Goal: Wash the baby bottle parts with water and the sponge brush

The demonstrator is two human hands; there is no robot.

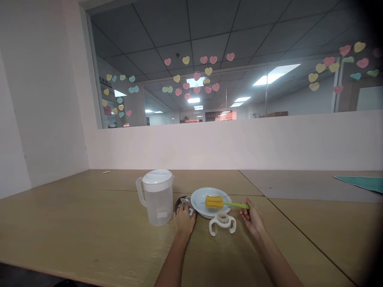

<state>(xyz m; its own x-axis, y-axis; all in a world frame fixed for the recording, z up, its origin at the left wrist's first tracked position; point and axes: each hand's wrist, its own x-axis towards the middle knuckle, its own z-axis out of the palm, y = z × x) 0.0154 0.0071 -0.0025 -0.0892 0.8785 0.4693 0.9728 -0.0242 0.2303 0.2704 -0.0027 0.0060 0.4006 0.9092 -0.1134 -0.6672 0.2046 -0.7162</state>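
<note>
My right hand (253,218) is closed round the green handle of a sponge bottle brush (214,202). The brush's yellow sponge head is over the white bowl (206,192). My left hand (184,220) reaches over a small dark round dish (177,204), fingers forward and slightly apart. Clear and white small parts (185,200) lie in that dish by my fingertips; my hand hides some of them. Between my hands, in front of the bowl, a clear baby bottle (222,217) with a white two-handled collar stands uncapped.
A translucent lidded pitcher (158,199) stands left of the dish, its handle to the left. A green cloth (362,183) lies at the far right of the table (89,227). A small pale scrap (106,172) is at the back left. Behind is a wall with a window (227,91).
</note>
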